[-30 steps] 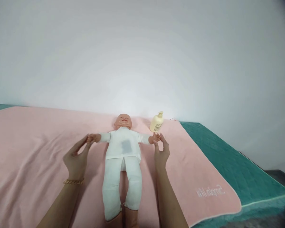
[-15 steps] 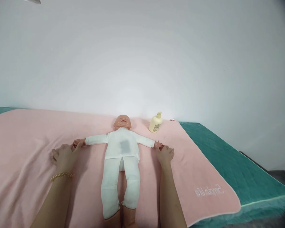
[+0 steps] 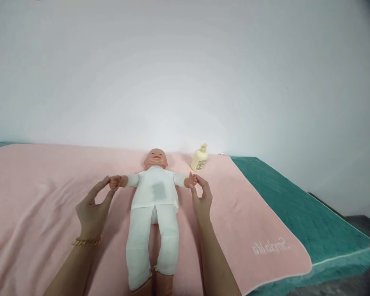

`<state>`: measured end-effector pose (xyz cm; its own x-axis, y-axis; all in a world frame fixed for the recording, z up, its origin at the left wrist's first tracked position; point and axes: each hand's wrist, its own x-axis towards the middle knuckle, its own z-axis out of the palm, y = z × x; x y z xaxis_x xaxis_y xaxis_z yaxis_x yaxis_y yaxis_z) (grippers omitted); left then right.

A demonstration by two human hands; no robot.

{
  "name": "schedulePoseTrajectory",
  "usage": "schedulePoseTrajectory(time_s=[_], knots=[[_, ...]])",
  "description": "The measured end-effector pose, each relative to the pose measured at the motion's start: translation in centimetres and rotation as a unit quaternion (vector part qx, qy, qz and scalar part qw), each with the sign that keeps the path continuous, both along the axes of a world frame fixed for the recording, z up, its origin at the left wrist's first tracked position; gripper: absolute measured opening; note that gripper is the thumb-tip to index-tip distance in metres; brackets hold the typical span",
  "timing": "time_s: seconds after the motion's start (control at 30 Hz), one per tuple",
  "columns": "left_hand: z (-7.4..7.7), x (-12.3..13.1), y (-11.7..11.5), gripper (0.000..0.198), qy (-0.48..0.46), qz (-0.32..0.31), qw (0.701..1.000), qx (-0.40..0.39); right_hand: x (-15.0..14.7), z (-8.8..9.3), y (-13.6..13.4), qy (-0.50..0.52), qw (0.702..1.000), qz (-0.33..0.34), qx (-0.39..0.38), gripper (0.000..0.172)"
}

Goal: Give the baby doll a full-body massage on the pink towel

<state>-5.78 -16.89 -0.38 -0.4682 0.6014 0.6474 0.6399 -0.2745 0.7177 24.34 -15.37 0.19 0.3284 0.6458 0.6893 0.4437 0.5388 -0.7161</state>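
A baby doll (image 3: 156,193) in a white cloth suit lies on its back, head toward the wall, arms out to both sides. A grey patch marks its chest. My left hand (image 3: 94,205), with a gold bracelet at the wrist, pinches the doll's hand on the left between thumb and fingers. On the other side, my right hand (image 3: 202,201) pinches the doll's other hand between thumb and forefinger. Both of the doll's hands look raised off the blanket. The doll's feet run out of view at the bottom.
A pale yellow pump bottle (image 3: 200,158) stands right of the doll's head. Beneath everything lies a pink blanket (image 3: 246,213) with lettering, over a green cover (image 3: 283,193). A plain white wall (image 3: 185,74) rises behind.
Both my hands have moved inward, bringing the doll's hands closer to its body and up a little. My fingers now pinch the doll's hands from their outer ends.
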Motion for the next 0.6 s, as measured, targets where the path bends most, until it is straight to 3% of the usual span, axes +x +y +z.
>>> schedulePoseTrajectory(time_s=[0.1, 0.2, 0.4, 0.6], knots=[[-0.2, 1.8, -0.4, 0.029, 0.075, -0.062, 0.994, 0.058, -1.1, -0.1, -0.3, -0.094, 0.991, 0.039, 0.087, 0.028], [0.0, 3.3, -0.4, 0.026, 0.182, -0.140, 0.967, 0.110, -2.2, -0.1, -0.5, -0.176, 0.972, 0.067, 0.137, 0.035], [0.4, 4.8, 0.0, 0.029, 0.272, -0.242, 0.923, 0.126, -3.7, 0.1, -1.0, -0.272, 0.944, 0.118, 0.142, 0.034], [0.1, 4.9, 0.2, 0.028, 0.298, -0.257, 0.915, 0.091, -4.0, 0.2, -1.0, -0.317, 0.926, 0.152, 0.136, 0.033]])
